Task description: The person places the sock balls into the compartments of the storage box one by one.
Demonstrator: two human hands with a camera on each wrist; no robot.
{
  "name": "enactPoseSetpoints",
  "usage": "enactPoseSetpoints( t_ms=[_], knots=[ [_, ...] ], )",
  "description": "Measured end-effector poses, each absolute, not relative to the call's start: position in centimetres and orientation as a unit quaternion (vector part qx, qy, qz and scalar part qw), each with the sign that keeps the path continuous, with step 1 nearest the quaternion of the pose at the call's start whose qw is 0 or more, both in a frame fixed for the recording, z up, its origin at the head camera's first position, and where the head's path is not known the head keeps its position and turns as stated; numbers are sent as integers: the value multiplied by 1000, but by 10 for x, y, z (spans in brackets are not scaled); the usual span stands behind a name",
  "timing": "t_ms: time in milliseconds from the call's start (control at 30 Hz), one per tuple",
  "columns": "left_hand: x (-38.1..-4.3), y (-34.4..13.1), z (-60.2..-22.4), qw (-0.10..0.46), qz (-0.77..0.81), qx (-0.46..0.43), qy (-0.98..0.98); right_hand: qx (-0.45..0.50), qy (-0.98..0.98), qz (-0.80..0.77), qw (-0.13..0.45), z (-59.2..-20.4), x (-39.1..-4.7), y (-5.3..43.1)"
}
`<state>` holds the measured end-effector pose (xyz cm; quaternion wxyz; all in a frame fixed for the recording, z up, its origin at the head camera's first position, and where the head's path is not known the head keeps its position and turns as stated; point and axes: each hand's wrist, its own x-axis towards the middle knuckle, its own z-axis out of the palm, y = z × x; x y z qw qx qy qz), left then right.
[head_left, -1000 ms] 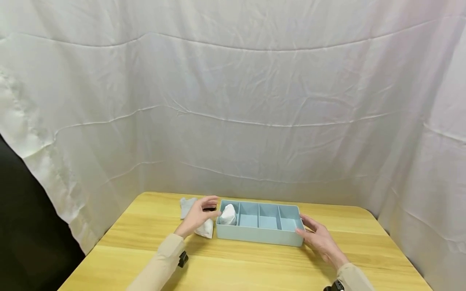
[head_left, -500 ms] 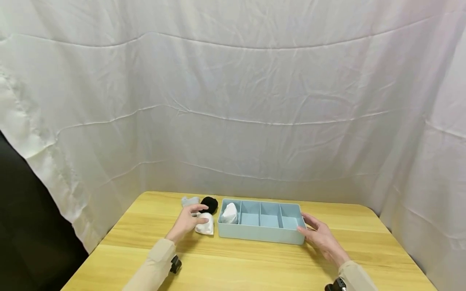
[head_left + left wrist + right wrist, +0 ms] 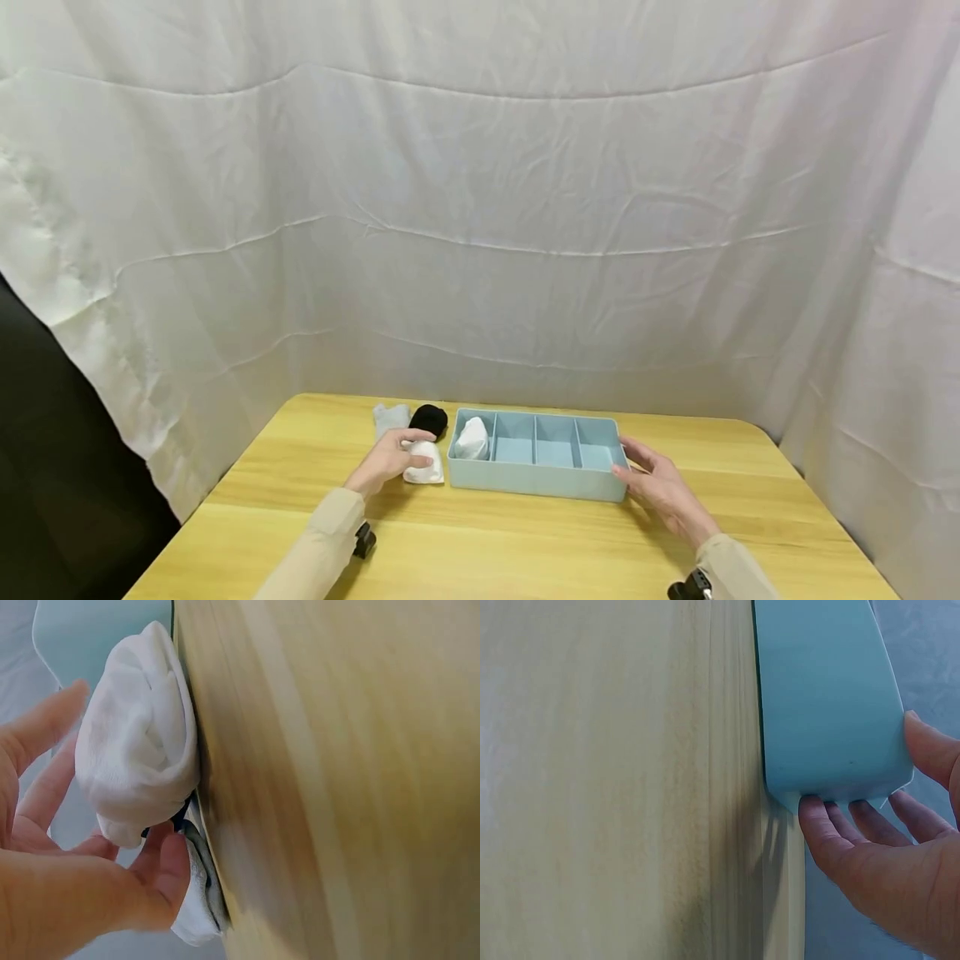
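My left hand (image 3: 386, 460) reaches round a rolled white sock bundle (image 3: 423, 463) on the table, left of a light blue divided box (image 3: 536, 482). In the left wrist view the thumb lies beside the bundle (image 3: 135, 735) and the fingers curve near its lower end; firm contact cannot be made out. Behind it sit a black sock bundle (image 3: 429, 419) and a grey sock (image 3: 390, 418). Another white bundle (image 3: 472, 439) fills the box's leftmost compartment. My right hand (image 3: 660, 490) grips the box's right end, thumb at the front corner and fingertips against the end wall (image 3: 840, 784).
The wooden table (image 3: 510, 550) extends in front of the box toward me. Pale curtains (image 3: 525, 317) hang close behind the table and along its sides. Thin dividers split the box into several compartments.
My left hand has moved left from the box's left end to the white sock bundle on the table. The black bundle has come into clearer view. My right hand stays at the box.
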<state>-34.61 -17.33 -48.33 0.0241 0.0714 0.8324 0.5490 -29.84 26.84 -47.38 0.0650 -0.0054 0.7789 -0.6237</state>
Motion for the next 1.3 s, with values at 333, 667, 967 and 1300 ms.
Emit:
enactPoseSetpoints(
  t_ms=[333, 667, 967, 1300],
  knots=[
    [-349, -178, -486, 40, 561, 50, 825, -10, 783, -619, 61, -473, -300, 269],
    [-349, -182, -488, 48, 587, 28, 808, -12, 784, -618, 61, -473, -300, 266],
    [-344, -183, -486, 41, 600, 32, 798, -12, 784, -618, 60, -474, -300, 266],
    [-345, -183, -473, 40, 625, 51, 778, -12, 784, -618, 58, -474, -298, 268]
  ],
)
